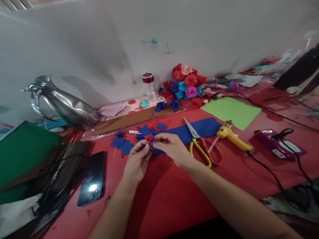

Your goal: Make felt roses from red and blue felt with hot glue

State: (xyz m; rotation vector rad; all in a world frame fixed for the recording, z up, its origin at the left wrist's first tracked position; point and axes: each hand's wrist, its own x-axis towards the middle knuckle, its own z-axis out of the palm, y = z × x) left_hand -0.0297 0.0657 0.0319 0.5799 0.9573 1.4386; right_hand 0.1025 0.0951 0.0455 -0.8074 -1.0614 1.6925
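Between my two hands is a small paper flower (pixel 149 138) with a red centre and a blue petal at its side. The fingers of my left hand (pixel 139 157) are closed around its base. My right hand (pixel 171 146) pinches the blue petal against the flower's right side. Cut blue paper petals (pixel 118 142) lie just beyond my left hand, with red petals (pixel 153 122) behind them. A white pen (pixel 134 132) rests among these pieces. Beyond my right wrist, a folded strip of blue paper (pixel 206 127) lies under the blades of the scissors (pixel 196 137).
A yellow glue gun (pixel 234 137) and a purple power socket (pixel 279 144) with black cables lie to the right. At left are a phone (pixel 92 179) and a metal jug (pixel 67 106). A glass jar (pixel 151 89) and finished paper flowers (pixel 184 83) stand near the wall.
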